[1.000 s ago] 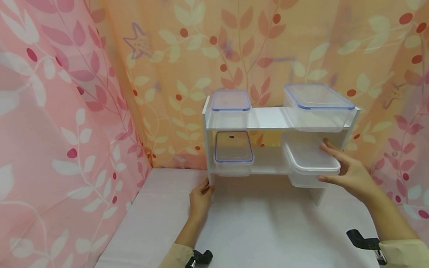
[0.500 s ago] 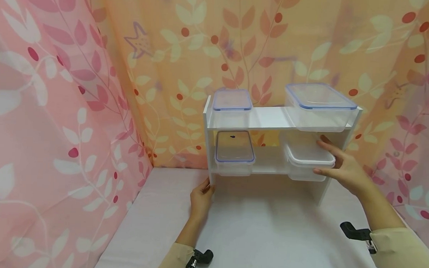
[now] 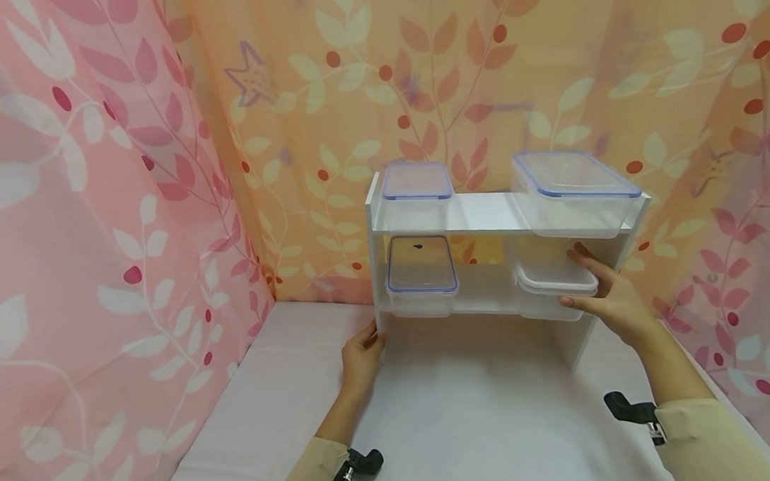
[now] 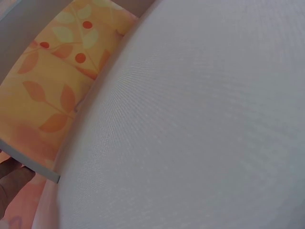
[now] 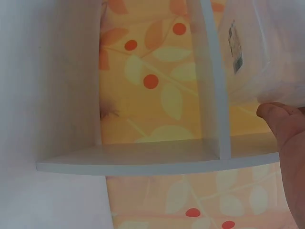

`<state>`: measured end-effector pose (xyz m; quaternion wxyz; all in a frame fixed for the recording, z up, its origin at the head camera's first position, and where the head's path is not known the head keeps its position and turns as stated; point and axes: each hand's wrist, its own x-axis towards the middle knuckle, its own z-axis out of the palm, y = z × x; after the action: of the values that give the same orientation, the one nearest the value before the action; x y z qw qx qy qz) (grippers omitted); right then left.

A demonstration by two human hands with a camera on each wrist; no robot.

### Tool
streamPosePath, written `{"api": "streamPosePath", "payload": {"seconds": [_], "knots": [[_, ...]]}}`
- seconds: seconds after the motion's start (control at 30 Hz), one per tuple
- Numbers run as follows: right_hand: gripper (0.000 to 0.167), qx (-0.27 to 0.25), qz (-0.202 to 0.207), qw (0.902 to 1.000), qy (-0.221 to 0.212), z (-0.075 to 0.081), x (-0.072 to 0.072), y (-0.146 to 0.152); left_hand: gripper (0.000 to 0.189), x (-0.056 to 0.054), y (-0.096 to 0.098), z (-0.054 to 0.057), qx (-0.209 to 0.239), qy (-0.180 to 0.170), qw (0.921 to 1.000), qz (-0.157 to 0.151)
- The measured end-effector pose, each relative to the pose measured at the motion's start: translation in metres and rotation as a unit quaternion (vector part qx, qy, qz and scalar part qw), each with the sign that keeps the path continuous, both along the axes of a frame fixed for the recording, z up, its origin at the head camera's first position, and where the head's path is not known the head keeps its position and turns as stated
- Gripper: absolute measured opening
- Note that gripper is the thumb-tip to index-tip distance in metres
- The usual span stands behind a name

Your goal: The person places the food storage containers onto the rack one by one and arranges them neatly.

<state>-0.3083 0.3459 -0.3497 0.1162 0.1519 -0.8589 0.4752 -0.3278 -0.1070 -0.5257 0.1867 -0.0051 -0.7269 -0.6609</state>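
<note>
A white two-tier shelf rack point(image 3: 484, 212) stands on the table. On its lower tier at the right, a clear food container with a white lid point(image 3: 552, 275) sits partly under the upper tier. My right hand point(image 3: 618, 305) grips that container at its right side, thumb at the front and fingers farther back on the lid's edge. In the right wrist view, my fingertips point(image 5: 272, 110) touch the container's wall. At the rack's left, my left hand point(image 3: 360, 360) pinches the lower part of the side panel point(image 4: 33, 164); some fingers are hidden behind it.
A blue-rimmed container point(image 3: 415, 199) and a larger one point(image 3: 574, 194) stand on the upper tier, left and right. A dark-blue-rimmed container point(image 3: 420, 277) is at the lower left. White cloth point(image 3: 468, 420) covers the table; patterned curtains point(image 3: 299, 159) hang around.
My right hand has pushed the white-lidded container back and slightly left, deeper into the lower tier. The left hand stays on the side panel.
</note>
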Motion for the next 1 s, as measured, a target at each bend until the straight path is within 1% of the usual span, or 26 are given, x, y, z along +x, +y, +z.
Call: {"api": "streamPosePath", "payload": {"seconds": [0.1, 0.33, 0.53, 0.6, 0.73, 0.83, 1.0], "knots": [[0.088, -0.003, -0.002, 1.0000, -0.003, -0.002, -0.002, 0.001, 0.040, 0.000, 0.001, 0.001, -0.002, -0.001, 1.0000, 0.003], [0.089, -0.018, 0.008, 0.9998, -0.006, -0.006, -0.008, 0.001, 0.040, 0.000, 0.001, 0.003, -0.001, 0.004, 1.0000, 0.002], [0.088, 0.002, 0.004, 1.0000, 0.003, -0.005, -0.011, 0.000, 0.041, 0.001, 0.002, 0.004, 0.003, 0.002, 1.0000, -0.004], [0.088, 0.000, 0.006, 1.0000, 0.004, -0.005, -0.012, -0.001, 0.041, 0.001, 0.002, 0.004, 0.001, 0.002, 1.0000, -0.003], [0.087, -0.022, 0.022, 0.9995, 0.007, -0.006, -0.014, -0.003, 0.040, 0.001, 0.002, 0.005, -0.004, 0.009, 0.9999, 0.000], [0.086, -0.035, 0.036, 0.9987, 0.009, -0.008, -0.016, -0.003, 0.041, 0.001, 0.001, 0.004, -0.001, 0.007, 1.0000, -0.002], [0.086, -0.039, 0.045, 0.9982, 0.006, -0.011, -0.018, -0.002, 0.041, 0.002, 0.001, 0.002, 0.000, 0.003, 1.0000, -0.002]]}}
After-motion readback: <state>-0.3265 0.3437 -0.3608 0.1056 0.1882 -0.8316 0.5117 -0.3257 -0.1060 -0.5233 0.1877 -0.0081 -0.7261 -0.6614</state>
